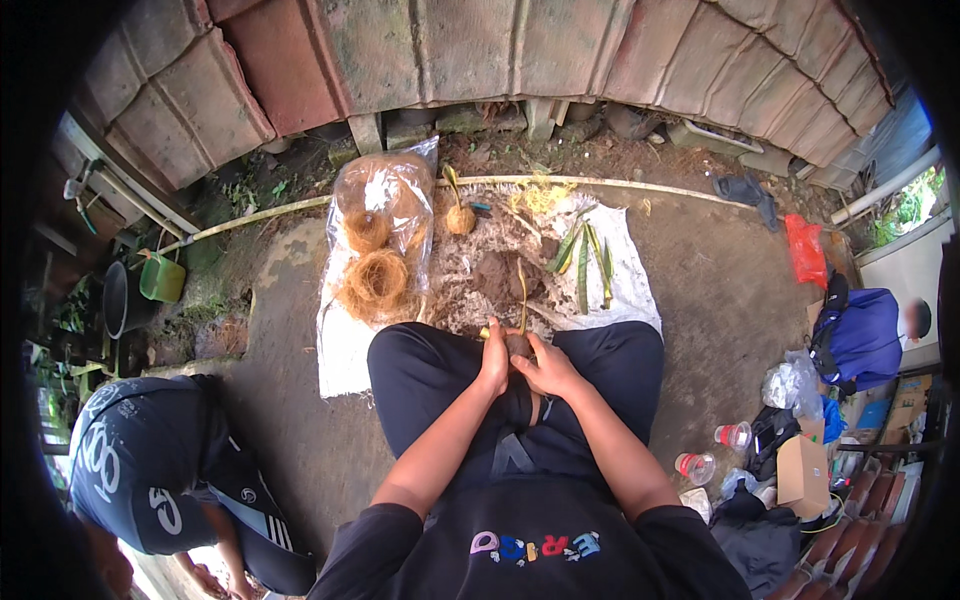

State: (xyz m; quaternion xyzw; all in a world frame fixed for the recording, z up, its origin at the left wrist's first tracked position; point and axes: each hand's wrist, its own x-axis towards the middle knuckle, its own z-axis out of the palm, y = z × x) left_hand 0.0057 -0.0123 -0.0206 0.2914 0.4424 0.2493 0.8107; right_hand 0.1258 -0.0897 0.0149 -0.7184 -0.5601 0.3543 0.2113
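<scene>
Between my knees, my left hand (495, 357) and my right hand (546, 366) are cupped round a dark soil ball (518, 345). A thin yellowish-green leaf (522, 290) stands up out of it. My fingers wrap the ball from both sides and hide most of it. Just beyond lies a heap of dark soil (500, 272) on a white sack (344, 352). A brown fibre-covered ball with a leaf (460, 219) sits past the heap. Loose long green leaves (592, 262) lie to the right. On the left is a nest of brown fibre (377, 280).
A clear plastic bag (395, 190) of fibre lies behind the nest. A pale pole (620, 184) crosses the ground beyond the sack. Another person (150, 460) bends over at lower left. Plastic cups (696, 467), a cardboard box (803, 476) and bags stand on the right.
</scene>
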